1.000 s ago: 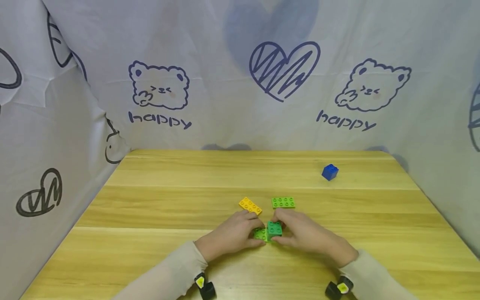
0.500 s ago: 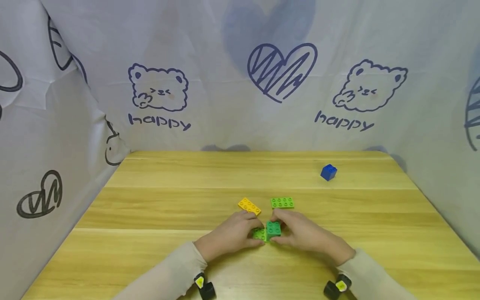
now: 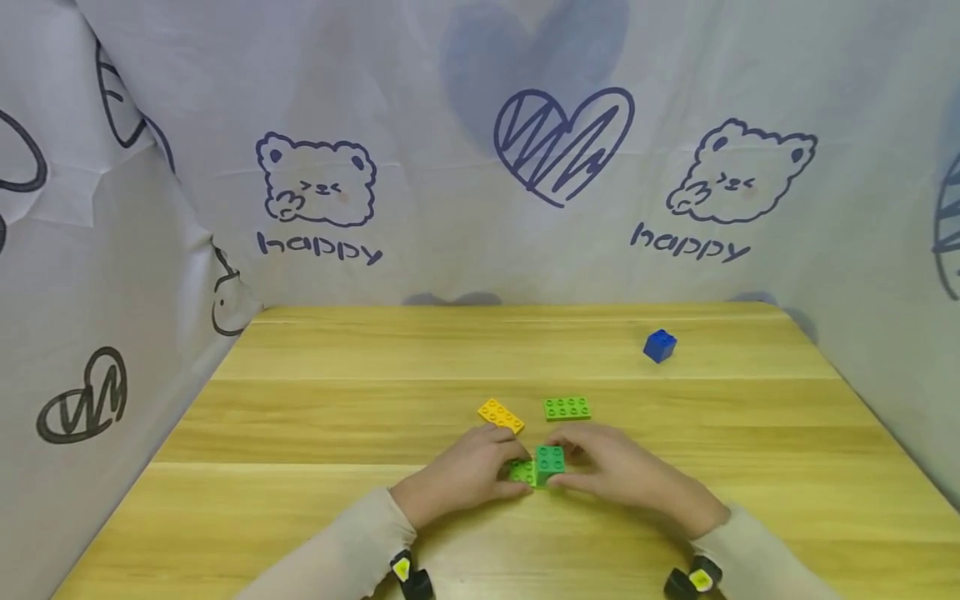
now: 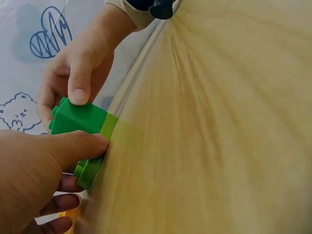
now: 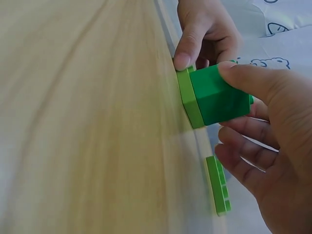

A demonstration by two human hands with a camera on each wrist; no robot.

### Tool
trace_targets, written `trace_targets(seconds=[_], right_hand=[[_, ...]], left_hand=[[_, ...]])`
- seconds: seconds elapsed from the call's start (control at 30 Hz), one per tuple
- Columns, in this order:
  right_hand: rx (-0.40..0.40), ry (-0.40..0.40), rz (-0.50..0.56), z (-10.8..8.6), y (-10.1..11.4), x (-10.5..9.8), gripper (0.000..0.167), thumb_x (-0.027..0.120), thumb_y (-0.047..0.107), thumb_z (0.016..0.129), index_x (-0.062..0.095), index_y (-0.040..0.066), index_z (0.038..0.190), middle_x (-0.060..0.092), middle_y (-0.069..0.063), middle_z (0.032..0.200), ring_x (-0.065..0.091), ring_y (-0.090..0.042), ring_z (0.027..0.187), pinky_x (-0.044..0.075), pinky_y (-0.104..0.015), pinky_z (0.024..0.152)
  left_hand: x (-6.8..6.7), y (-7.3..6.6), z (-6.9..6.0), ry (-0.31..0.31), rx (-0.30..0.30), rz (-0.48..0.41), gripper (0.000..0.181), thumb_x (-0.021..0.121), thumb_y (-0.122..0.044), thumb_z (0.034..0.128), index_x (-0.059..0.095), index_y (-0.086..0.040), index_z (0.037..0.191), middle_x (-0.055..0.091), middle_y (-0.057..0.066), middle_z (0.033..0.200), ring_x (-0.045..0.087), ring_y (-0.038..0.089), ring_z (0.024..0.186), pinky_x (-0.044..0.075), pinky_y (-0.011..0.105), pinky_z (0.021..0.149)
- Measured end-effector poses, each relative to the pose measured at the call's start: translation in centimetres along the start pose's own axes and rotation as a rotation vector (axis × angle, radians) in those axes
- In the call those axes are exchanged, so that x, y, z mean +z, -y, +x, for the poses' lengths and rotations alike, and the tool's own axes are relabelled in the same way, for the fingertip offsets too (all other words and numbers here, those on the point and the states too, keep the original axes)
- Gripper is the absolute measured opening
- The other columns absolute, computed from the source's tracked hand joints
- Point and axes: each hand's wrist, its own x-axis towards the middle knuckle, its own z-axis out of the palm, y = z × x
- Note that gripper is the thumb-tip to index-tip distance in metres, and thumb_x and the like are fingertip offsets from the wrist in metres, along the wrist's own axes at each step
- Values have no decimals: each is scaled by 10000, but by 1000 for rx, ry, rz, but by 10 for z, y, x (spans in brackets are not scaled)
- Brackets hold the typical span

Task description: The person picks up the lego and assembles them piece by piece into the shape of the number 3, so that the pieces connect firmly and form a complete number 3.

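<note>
A dark green building block (image 3: 550, 465) with studs on top sits on the right end of a light green flat block (image 3: 522, 472). My left hand (image 3: 471, 468) pinches the flat block's left end between thumb and fingers. From the right, my right hand (image 3: 626, 467) holds the dark green block, its thumb on the near side and fingers at the far side. In the right wrist view, the dark green block (image 5: 219, 95) sits against the flat block (image 5: 190, 97) with no gap visible. Part of the flat block is hidden under the left fingers.
A yellow flat block (image 3: 501, 415) lies just beyond the left hand. Another light green flat block (image 3: 567, 408) lies beyond the right hand. Farther back at the right is a blue block (image 3: 660, 346). Printed cloth (image 3: 450, 258) hangs behind the wooden table (image 3: 337, 350).
The right hand has shifted very slightly to the right at the dark green block. The left hand and the blocks keep their places; the head view has tilted a little.
</note>
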Motion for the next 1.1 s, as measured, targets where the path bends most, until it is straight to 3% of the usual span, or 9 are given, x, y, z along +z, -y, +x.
trace_targets(seconds=[0.3,0.57,0.73,0.9,1.1], right_hand=[[-54,-42,-87,-10,-2,-4,558,612,515,924,605,109,1307,615,10,1252,589,-171,1114,480,-430,948],[-81,-43,-186,-12,-2,-5,528,612,516,927,612,140,1298,615,63,1232,558,-145,1157,460,-398,982],[-84,-42,-209,-11,-3,-6,528,594,526,935,606,142,1297,614,65,1221,558,-143,1150,455,-395,987],[-91,-43,-218,-11,-3,-7,517,612,497,936,602,128,1298,619,57,1213,565,-138,1133,463,-391,977],[-75,-22,-210,-11,-2,-8,523,610,498,936,598,131,1308,614,54,1231,562,-140,1142,455,-401,986]], left_hand=[[-3,-1,1,24,5,9,401,701,-465,883,703,-152,1132,627,-52,1053,552,92,937,458,280,875],[-9,8,4,46,87,-33,427,596,-492,944,690,-142,1171,633,-27,1098,575,107,999,462,277,919],[-17,18,8,-8,121,-61,263,599,-348,982,703,-144,1112,643,-26,1084,577,131,1003,468,280,911],[-23,30,12,-64,74,-54,218,675,-286,938,706,-129,1086,640,-4,1088,565,177,1020,476,323,911],[-24,41,19,-43,-4,-25,327,697,-332,921,676,-135,1181,611,19,1155,531,206,1106,446,363,973]])
